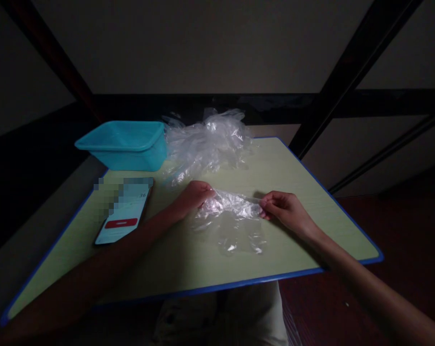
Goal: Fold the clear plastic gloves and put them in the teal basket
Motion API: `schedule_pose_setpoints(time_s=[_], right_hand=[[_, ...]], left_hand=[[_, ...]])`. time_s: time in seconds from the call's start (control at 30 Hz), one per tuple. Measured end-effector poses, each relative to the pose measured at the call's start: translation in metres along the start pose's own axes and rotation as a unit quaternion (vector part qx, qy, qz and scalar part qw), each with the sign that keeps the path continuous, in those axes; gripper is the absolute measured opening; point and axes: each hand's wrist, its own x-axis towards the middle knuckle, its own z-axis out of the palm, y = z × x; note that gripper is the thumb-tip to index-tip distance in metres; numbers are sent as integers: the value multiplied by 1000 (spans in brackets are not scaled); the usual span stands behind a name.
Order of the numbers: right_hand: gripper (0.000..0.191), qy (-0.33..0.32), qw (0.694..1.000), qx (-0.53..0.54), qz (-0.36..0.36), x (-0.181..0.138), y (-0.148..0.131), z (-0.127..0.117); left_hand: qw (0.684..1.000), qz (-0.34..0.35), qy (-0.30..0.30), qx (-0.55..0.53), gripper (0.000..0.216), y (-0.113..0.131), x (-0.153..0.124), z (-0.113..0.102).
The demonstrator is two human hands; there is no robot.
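A thin, clear plastic glove (235, 214) is stretched between my two hands above the near middle of the table, its finger-like ends hanging toward me. My left hand (196, 196) pinches its upper left edge. At the upper right edge, my right hand (284, 209) grips it between thumb and fingers. Behind my hands lies a loose heap of crumpled clear plastic gloves (213, 139), spreading up against the turquoise basin (131, 146).
A phone (122, 214) with a lit screen lies at the left, close to my left forearm. The pale table (293, 254) has a blue rim. A dark-framed wall (203, 48) rises beyond it, and the person's legs (253, 312) show below the near edge.
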Motion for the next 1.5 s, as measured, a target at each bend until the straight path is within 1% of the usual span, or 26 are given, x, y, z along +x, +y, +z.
schedule_pose_setpoints(time_s=[0.07,0.13,0.2,0.23,0.3,0.4,0.47,0.53,0.6,0.67,0.77,0.83,0.87,0.93,0.97,1.03,1.1,1.17,1.23,1.3,1.37,1.4,1.43,1.5], right_hand=[[27,-7,1000,1,1,2,4,-3],[30,-23,1000,-5,-12,1,4,-7],[36,-52,998,-22,-34,1,1,-11],[35,-71,996,-32,-44,1,0,-14],[28,-118,990,-48,-53,1,-2,-20],[14,-183,981,-55,-39,1,-3,-27],[10,-205,977,-52,-26,-2,-2,-30],[10,-212,976,-43,-16,-6,-1,-30],[11,-215,976,-35,-7,-11,1,-28],[13,-216,975,-46,-3,-18,2,-26],[15,-207,975,-83,-25,-29,5,-23],[14,-187,975,-105,-54,-36,6,-21],[13,-173,975,-121,-71,-39,6,-21],[13,-136,970,-172,-109,-43,5,-20],[13,-118,963,-202,-131,-45,5,-20],[16,-92,944,-255,-190,-47,6,-20],[19,-77,914,-300,-262,-48,8,-22],[22,-61,877,-344,-329,-48,10,-24],[23,-39,835,-398,-378,-47,12,-26],[24,-28,790,-455,-410,-44,12,-28],[27,-38,749,-502,-431,-40,11,-30],[29,-50,736,-514,-438,-38,11,-31],[32,-66,728,-519,-443,-35,10,-31],[37,-100,725,-512,-450,-29,10,-33]], left_hand=[[1000,12,-2,19,17,1,7,2],[999,20,-20,36,17,2,14,3],[997,25,-46,53,18,4,21,3],[996,28,-59,61,19,5,24,3],[993,39,-86,76,19,7,31,2],[986,64,-120,96,18,10,39,3],[980,84,-139,111,18,13,45,5],[974,110,-147,131,18,17,51,7],[968,140,-139,156,17,21,56,11],[960,171,-119,185,14,26,59,16],[949,214,-61,225,7,31,52,26],[934,253,-14,251,12,31,39,31],[923,278,7,266,15,30,30,33],[864,367,47,340,14,24,10,35],[846,396,50,355,12,20,0,35],[828,425,40,362,10,9,-21,33],[824,444,29,350,13,-3,-37,29],[825,460,27,327,16,-13,-49,27],[829,466,26,309,17,-20,-55,25],[834,462,21,301,18,-24,-58,24],[839,456,14,297,18,-27,-59,25],[842,451,10,295,18,-28,-59,25],[846,447,7,290,18,-28,-60,26],[854,441,12,275,18,-30,-60,28]])
